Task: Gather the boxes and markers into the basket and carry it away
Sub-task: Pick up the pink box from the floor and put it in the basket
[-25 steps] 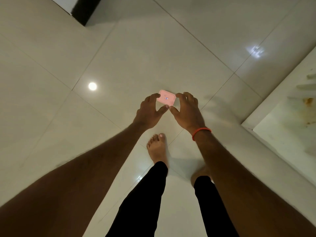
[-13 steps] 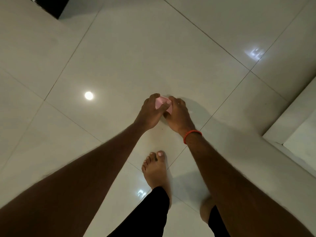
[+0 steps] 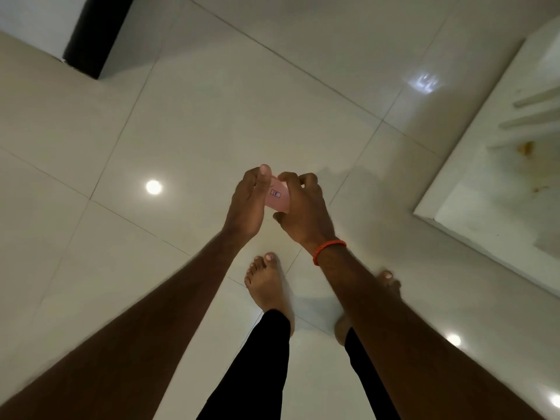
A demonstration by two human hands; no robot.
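- The box (image 3: 278, 199), small and pink with a little blue-edged label on its upper face, is held in the air between both hands, above the floor (image 3: 212, 122) and in front of the person's feet.
- The left hand (image 3: 247, 207) holds the box's left side. Its thumb stands straight up along that edge, and the palm faces the box.
- The left hand's fingers are hidden behind the box, so it seems to pinch the box, but the grip is not plainly seen.
- The right hand (image 3: 304, 215) grips the box's right side, with its fingers curled over the top edge and its thumb under the lower corner.
- An orange band (image 3: 328, 251) circles the right wrist.
- The floor is glossy pale tile with thin joints and shows several bright spots of reflected light.
- The left foot (image 3: 268, 287) is bare and flat on the tile, below the hands.
- The right foot (image 3: 389, 281) is mostly hidden behind the right forearm.
- Black trousers (image 3: 260, 359) cover both legs down to the ankles.
- A white ledge (image 3: 485, 183) with rust-coloured stains fills the right edge of the view, well apart from the box.
- A dark post (image 3: 97, 34) stands at the upper left.
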